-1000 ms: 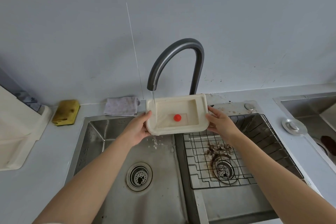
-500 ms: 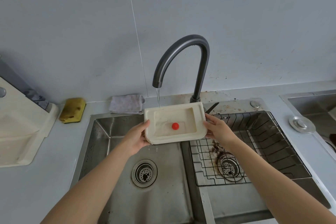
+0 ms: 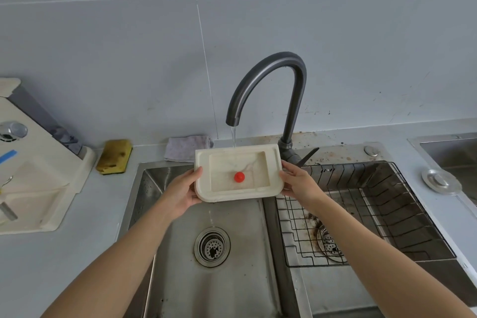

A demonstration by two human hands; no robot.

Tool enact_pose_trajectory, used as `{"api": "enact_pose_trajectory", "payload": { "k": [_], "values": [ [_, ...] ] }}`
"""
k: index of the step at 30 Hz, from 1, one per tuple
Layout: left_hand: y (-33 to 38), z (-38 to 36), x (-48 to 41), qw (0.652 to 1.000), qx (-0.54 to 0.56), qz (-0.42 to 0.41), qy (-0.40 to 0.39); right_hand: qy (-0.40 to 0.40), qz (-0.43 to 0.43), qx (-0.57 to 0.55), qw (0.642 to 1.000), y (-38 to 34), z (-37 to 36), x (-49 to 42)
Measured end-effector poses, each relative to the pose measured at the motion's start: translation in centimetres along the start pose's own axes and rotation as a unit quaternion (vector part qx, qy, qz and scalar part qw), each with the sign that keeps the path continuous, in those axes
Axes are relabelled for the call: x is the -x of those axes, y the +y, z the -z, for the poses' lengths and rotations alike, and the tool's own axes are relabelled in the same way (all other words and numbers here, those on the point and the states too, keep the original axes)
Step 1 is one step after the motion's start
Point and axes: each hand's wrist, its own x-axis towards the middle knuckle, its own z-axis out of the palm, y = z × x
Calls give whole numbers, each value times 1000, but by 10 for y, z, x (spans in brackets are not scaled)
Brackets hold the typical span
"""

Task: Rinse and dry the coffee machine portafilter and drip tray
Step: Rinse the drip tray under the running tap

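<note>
The left hand (image 3: pixel 180 193) grips the drip tray (image 3: pixel 233 195) by its left edge, thumb on the rim; the tray hangs between both hands above the left sink basin (image 3: pixel 232 279), under the running faucet (image 3: pixel 268 75); cream, rectangular, wet, a red float (image 3: pixel 239 177) in its recess; the right hand (image 3: pixel 299 184) clasps the right edge, both forearms stretched forward.
</note>
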Motion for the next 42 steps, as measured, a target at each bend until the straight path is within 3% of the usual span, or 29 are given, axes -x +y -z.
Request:
{"api": "enact_pose_trajectory", "payload": {
  "k": [25, 42],
  "values": [
    [-9, 31, 36, 995, 17, -30, 96, -100, -22, 24, 994, 3, -37, -14],
    [11, 15, 41, 987, 96, -100, 76, -96, 80, 104, 987, -49, -39, -19]
  ]
}}
